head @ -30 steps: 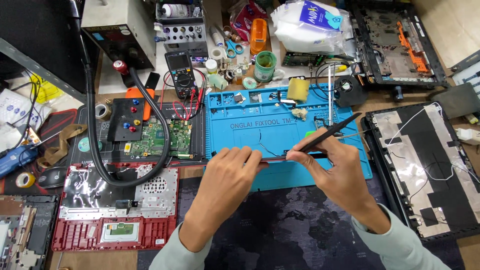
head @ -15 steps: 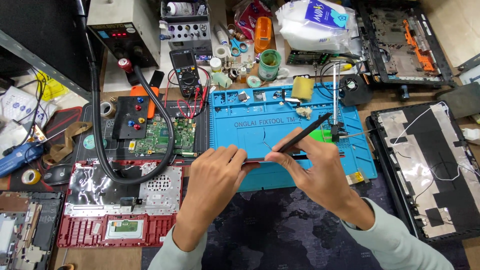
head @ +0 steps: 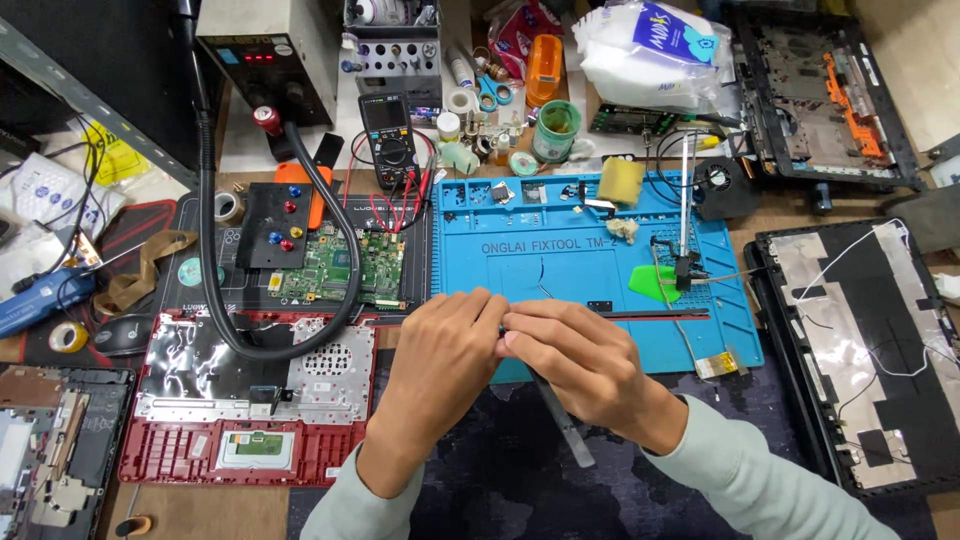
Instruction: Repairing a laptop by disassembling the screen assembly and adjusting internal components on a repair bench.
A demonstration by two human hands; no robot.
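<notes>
Since a second ago the thin dark strip (head: 650,314) is lying level over the blue mat (head: 560,260) instead of slanting upward. One left hand (head: 445,365) and one right hand (head: 590,365) are pinching its near end with curled fingers.

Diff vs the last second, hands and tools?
The slim black tool in the right hand swung from pointing up-right to pointing down toward the person. Both hands drew together; the left hand meets the right. The thin dark strip remains held over the blue silicone mat.
</notes>
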